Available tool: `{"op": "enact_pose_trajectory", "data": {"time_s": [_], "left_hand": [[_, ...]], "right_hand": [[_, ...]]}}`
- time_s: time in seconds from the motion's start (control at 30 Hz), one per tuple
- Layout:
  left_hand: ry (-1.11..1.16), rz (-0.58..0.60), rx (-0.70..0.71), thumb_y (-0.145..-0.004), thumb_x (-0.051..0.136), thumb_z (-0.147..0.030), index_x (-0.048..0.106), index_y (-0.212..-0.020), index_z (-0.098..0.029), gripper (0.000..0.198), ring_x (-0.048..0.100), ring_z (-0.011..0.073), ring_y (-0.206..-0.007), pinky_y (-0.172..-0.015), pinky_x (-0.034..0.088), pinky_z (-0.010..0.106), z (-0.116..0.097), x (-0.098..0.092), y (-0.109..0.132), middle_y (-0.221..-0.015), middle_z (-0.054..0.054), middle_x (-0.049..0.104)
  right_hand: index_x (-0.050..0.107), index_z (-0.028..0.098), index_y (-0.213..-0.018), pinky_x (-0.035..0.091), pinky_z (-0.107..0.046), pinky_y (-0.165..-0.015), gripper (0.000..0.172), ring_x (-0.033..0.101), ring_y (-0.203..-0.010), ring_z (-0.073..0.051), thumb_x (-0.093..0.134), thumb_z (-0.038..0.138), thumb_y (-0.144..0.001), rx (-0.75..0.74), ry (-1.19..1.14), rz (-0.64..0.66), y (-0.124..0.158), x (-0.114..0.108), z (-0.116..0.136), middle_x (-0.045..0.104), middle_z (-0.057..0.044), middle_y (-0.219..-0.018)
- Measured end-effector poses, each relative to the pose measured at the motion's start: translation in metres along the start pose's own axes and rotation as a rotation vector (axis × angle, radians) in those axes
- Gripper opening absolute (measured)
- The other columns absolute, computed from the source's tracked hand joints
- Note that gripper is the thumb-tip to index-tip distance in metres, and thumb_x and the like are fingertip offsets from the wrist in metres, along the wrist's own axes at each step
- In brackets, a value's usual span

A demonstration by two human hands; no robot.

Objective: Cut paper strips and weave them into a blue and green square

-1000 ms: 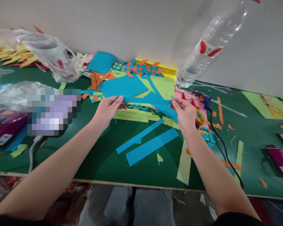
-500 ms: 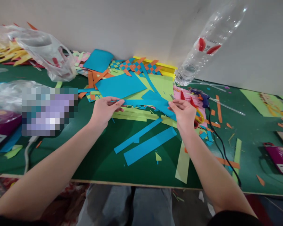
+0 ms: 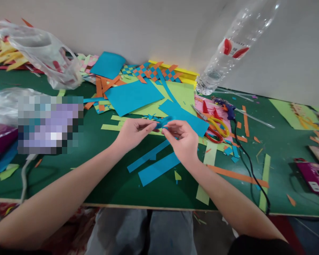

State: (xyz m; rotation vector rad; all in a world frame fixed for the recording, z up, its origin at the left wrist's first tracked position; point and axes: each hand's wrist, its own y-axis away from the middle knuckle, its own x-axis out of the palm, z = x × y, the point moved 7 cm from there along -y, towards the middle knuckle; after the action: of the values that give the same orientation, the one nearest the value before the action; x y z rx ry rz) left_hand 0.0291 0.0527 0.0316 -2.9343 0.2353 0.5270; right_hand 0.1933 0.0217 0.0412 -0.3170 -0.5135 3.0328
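My left hand point(image 3: 136, 132) and my right hand point(image 3: 183, 140) are close together over the middle of the table, both closed on the same blue paper strip point(image 3: 168, 120). The strip is bent into a loop between my fingertips, and the fingers partly cover it. Below the hands, a narrow blue strip point(image 3: 140, 160) and a wider blue strip point(image 3: 157, 171) lie on the table. Just beyond them are another blue piece point(image 3: 187, 117) and a large blue sheet point(image 3: 135, 94) on light green paper. Scissors with red and yellow handles point(image 3: 216, 126) lie to the right.
A tall plastic bottle point(image 3: 231, 53) stands at the back right. A glue gun point(image 3: 227, 108) with a black cord lies below it. At left are a plastic bag point(image 3: 61, 72), a pixelated purple object point(image 3: 57, 124) and a white cable point(image 3: 24, 177). Woven orange-blue paper point(image 3: 152, 72) lies behind.
My hands have come together from wide apart. The blue strip, stretched straight before, is now curved into a loop between them. The scissors, partly hidden before by my right hand, now show.
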Motion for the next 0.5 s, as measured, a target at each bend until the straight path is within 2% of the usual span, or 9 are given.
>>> {"op": "enact_pose_trajectory", "data": {"time_s": [0.1, 0.2, 0.33, 0.43, 0.5], "left_hand": [[0.1, 0.068, -0.011, -0.084, 0.062, -0.043, 0.076, -0.098, -0.021, 0.03, 0.071, 0.0222, -0.092, -0.085, 0.055, 0.032, 0.003, 0.007, 0.001, -0.097, 0.006, 0.076], [0.204, 0.06, -0.042, -0.083, 0.063, -0.047, 0.074, -0.103, -0.02, 0.036, 0.071, 0.023, -0.094, -0.087, 0.055, 0.034, 0.009, 0.008, 0.001, -0.101, 0.007, 0.075], [0.132, 0.035, -0.038, -0.079, 0.068, -0.042, 0.074, -0.104, -0.022, 0.032, 0.07, 0.0225, -0.093, -0.087, 0.055, 0.034, 0.013, 0.004, -0.001, -0.097, 0.006, 0.076], [0.084, -0.019, -0.062, -0.082, 0.065, -0.041, 0.074, -0.102, -0.021, 0.03, 0.071, 0.022, -0.089, -0.086, 0.055, 0.034, 0.015, -0.004, -0.003, -0.092, 0.005, 0.076], [0.09, -0.058, -0.089, -0.081, 0.066, -0.041, 0.074, -0.102, -0.021, 0.03, 0.071, 0.0229, -0.086, -0.083, 0.056, 0.036, 0.017, -0.01, -0.004, -0.088, 0.005, 0.076]], "right_hand": [[0.061, 0.026, -0.1, 0.06, -0.035, -0.085, 0.017, 0.071, -0.09, -0.016, 0.063, 0.027, -0.084, 0.019, -0.046, 0.076, 0.003, 0.008, -0.004, 0.072, 0.0, -0.098], [0.059, 0.026, -0.107, 0.058, -0.038, -0.092, 0.022, 0.069, -0.1, -0.018, 0.062, 0.026, -0.085, 0.016, -0.066, 0.119, 0.004, 0.012, -0.005, 0.071, -0.002, -0.108], [0.059, 0.026, -0.108, 0.058, -0.037, -0.09, 0.02, 0.068, -0.099, -0.017, 0.058, 0.026, -0.088, -0.014, -0.046, 0.152, 0.005, 0.012, -0.001, 0.07, -0.003, -0.109], [0.055, 0.027, -0.111, 0.058, -0.035, -0.079, 0.022, 0.068, -0.087, -0.016, 0.056, 0.029, -0.089, -0.073, 0.069, 0.053, 0.002, 0.0, 0.003, 0.069, -0.003, -0.105], [0.05, 0.028, -0.117, 0.056, -0.036, -0.079, 0.033, 0.064, -0.089, -0.017, 0.06, 0.032, -0.086, -0.113, 0.182, -0.07, -0.002, -0.013, 0.005, 0.066, -0.005, -0.11]]}}
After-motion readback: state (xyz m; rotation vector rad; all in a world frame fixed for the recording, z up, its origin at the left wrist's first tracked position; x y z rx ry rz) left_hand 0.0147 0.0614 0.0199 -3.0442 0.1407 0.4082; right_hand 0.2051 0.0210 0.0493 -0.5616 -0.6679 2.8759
